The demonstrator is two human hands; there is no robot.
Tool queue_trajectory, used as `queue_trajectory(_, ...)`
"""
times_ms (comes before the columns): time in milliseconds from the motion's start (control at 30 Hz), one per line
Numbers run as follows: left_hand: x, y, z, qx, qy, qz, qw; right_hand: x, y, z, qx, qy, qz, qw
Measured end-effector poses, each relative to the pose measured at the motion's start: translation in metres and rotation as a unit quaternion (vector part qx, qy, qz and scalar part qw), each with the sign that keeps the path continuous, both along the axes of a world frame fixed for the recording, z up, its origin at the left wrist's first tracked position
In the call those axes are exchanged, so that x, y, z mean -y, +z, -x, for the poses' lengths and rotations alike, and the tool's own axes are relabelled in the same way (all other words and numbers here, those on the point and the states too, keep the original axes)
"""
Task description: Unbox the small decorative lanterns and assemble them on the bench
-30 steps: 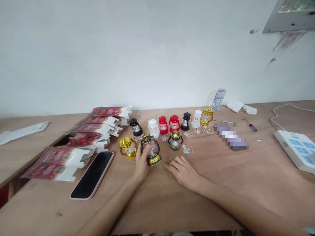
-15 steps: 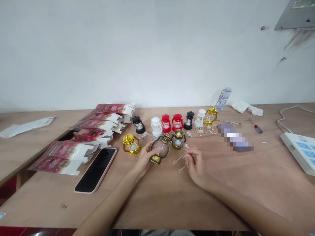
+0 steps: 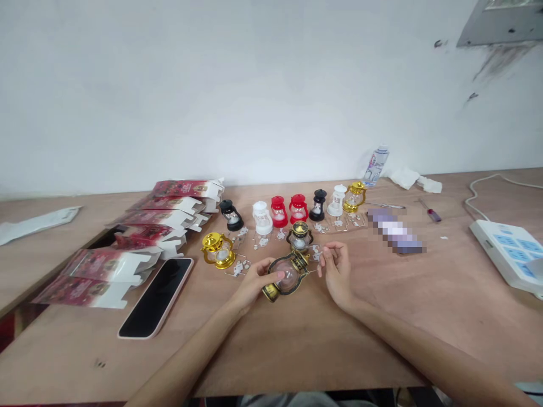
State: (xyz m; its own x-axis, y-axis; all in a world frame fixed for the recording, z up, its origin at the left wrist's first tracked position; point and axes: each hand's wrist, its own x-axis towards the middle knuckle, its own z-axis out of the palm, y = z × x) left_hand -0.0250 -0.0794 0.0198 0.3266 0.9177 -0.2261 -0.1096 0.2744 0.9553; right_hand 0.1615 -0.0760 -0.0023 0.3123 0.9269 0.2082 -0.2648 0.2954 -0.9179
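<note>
My left hand (image 3: 253,287) is wrapped round a small bronze-and-black lantern (image 3: 289,277) with a clear globe, tilted so its top points up and to the right. In my right hand (image 3: 338,275), thumb and fingers pinch a thin wire handle (image 3: 313,272). The wire's ends are close against the upper side of the lantern; whether one is hooked in cannot be made out. Just behind stands a second bronze lantern (image 3: 300,236), upright. A gold lantern (image 3: 218,250) stands left of my left hand, with a wire handle and small white parts (image 3: 238,267) lying beside it.
Behind stand a black lantern (image 3: 231,215), a white lantern (image 3: 262,218), a red lantern (image 3: 279,212) and several more. Flattened red boxes (image 3: 102,268) and a phone (image 3: 156,298) lie left. Rightward are a screwdriver (image 3: 433,215), a bottle (image 3: 376,165) and a power strip (image 3: 507,254).
The wire handle in my right hand has come up against the lantern's upper side. My left hand has tilted the lantern further and moved it slightly right and nearer. The view has shifted slightly.
</note>
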Motion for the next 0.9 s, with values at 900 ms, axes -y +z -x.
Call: queue_trajectory(900,0.0027,0.004,-0.0003,0.013,-0.006,0.005,1.0,0.0004,-0.0022,0.0005,-0.007,0.007,0.005,1.0)
